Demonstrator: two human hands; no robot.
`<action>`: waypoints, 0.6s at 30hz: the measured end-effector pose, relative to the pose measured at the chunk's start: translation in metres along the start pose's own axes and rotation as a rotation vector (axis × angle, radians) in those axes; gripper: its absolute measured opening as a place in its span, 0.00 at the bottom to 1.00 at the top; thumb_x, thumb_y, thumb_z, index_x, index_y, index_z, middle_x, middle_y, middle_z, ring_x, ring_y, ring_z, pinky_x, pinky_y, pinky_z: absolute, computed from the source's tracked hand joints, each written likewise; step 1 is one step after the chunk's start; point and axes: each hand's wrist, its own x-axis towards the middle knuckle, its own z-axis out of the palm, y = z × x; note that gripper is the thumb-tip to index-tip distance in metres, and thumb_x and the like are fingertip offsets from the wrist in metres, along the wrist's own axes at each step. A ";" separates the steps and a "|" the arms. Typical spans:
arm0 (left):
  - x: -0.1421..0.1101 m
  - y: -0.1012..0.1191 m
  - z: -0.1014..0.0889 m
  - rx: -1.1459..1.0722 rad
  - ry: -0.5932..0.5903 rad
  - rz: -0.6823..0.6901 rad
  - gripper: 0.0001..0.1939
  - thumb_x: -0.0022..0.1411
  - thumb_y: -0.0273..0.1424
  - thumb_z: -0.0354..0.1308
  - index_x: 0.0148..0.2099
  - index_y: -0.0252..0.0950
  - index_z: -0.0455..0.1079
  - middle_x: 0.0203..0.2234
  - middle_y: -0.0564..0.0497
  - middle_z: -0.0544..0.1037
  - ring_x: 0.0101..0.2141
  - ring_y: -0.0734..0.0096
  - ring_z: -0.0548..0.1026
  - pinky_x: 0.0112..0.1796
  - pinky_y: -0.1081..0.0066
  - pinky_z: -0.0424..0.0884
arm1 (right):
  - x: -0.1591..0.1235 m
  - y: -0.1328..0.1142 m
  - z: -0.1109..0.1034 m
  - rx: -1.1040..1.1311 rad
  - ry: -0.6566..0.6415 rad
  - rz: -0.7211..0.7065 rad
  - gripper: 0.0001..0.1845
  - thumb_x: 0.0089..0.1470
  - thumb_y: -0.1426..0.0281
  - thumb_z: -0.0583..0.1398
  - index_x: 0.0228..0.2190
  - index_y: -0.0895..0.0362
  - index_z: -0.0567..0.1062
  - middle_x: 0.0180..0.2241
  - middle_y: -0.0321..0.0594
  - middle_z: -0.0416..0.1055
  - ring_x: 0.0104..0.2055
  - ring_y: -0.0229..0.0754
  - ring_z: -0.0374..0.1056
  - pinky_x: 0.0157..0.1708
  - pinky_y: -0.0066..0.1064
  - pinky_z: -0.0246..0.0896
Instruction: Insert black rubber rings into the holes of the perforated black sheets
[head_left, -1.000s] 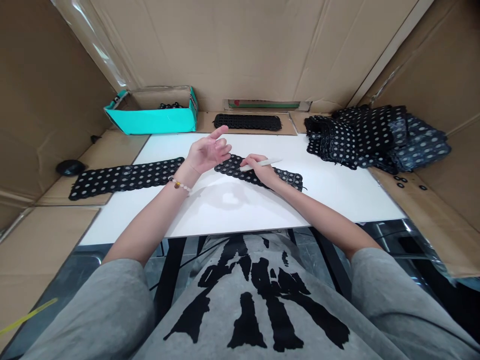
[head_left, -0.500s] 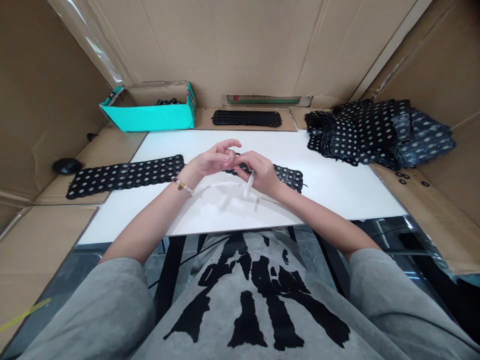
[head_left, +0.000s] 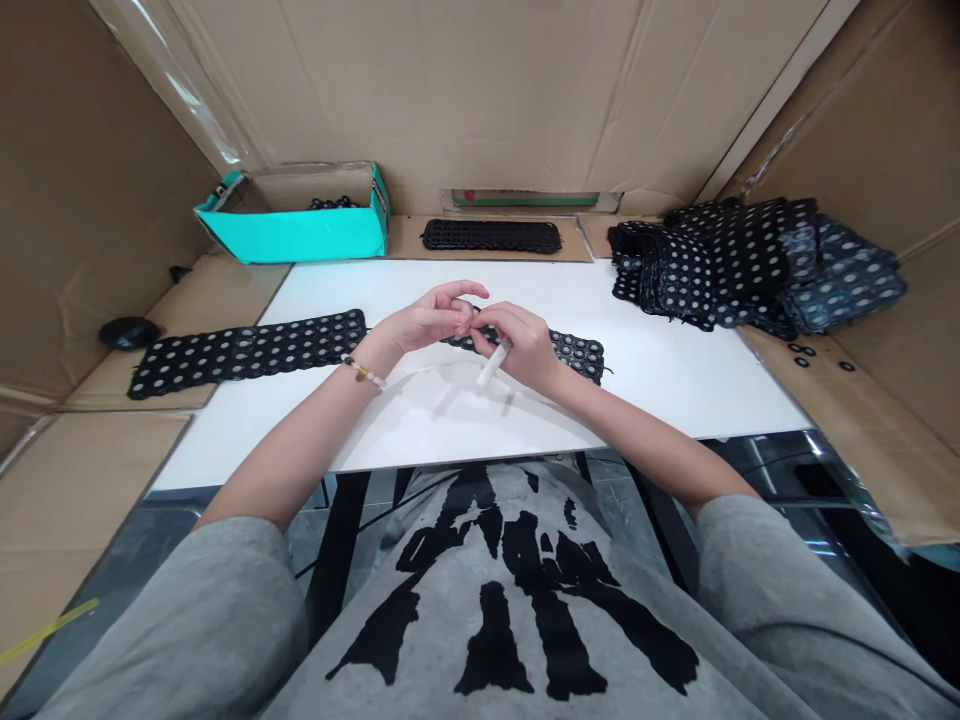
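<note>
My left hand (head_left: 429,318) is over the middle of the white tabletop, its thumb and a finger pinched together while the index finger sticks out. Whatever is in that pinch is too small to make out. Against it, fingertips touching, is my right hand (head_left: 525,348); its curled fingers hold a short white pen-like stick (head_left: 490,366) that slants down to the left. Under and behind the hands lies a black strip with rows of ring shapes (head_left: 577,353), partly hidden by them. Left of my left wrist is a black strip with pale dots (head_left: 251,354).
A turquoise box (head_left: 292,236) with black pieces inside stands at the back left. Another black strip (head_left: 491,236) lies at the back. Dotted black sheets (head_left: 720,262) are piled at right, near several small black rings (head_left: 804,352). A black rounded object (head_left: 129,333) is far left. Cardboard walls (head_left: 465,90) enclose the table.
The white stick in my right hand has tilted, its lower end swinging left and slightly up. My hands stay together in nearly the same place.
</note>
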 end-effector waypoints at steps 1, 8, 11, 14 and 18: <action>0.000 0.000 0.000 0.005 0.000 0.004 0.25 0.45 0.30 0.76 0.46 0.35 0.75 0.18 0.55 0.75 0.20 0.71 0.73 0.26 0.73 0.67 | 0.000 0.000 0.000 -0.001 -0.002 0.015 0.06 0.65 0.68 0.57 0.36 0.53 0.75 0.36 0.44 0.78 0.34 0.42 0.72 0.39 0.36 0.70; 0.002 0.000 0.002 0.022 0.027 0.027 0.26 0.44 0.30 0.77 0.46 0.35 0.75 0.18 0.55 0.76 0.21 0.71 0.74 0.26 0.73 0.67 | -0.001 0.001 0.001 -0.044 0.016 0.033 0.04 0.62 0.72 0.58 0.34 0.53 0.73 0.33 0.40 0.76 0.33 0.41 0.71 0.38 0.34 0.67; 0.002 0.000 0.002 0.045 0.072 -0.006 0.25 0.46 0.28 0.76 0.47 0.35 0.75 0.19 0.55 0.76 0.21 0.70 0.75 0.25 0.73 0.67 | -0.001 0.001 0.002 -0.061 -0.010 0.067 0.04 0.60 0.73 0.58 0.33 0.53 0.72 0.32 0.40 0.75 0.33 0.41 0.70 0.38 0.34 0.66; 0.003 -0.001 0.002 0.069 0.077 -0.003 0.25 0.46 0.29 0.76 0.48 0.35 0.75 0.19 0.55 0.76 0.21 0.70 0.75 0.24 0.74 0.65 | -0.002 0.002 0.002 -0.075 -0.014 0.084 0.04 0.59 0.73 0.58 0.32 0.53 0.71 0.31 0.39 0.73 0.33 0.41 0.69 0.38 0.33 0.66; 0.004 -0.003 0.003 0.092 0.025 0.056 0.27 0.45 0.30 0.76 0.49 0.36 0.75 0.20 0.54 0.76 0.22 0.70 0.75 0.24 0.74 0.63 | -0.002 0.003 0.004 -0.093 0.016 0.085 0.05 0.59 0.72 0.57 0.30 0.53 0.70 0.29 0.37 0.72 0.32 0.40 0.68 0.37 0.32 0.65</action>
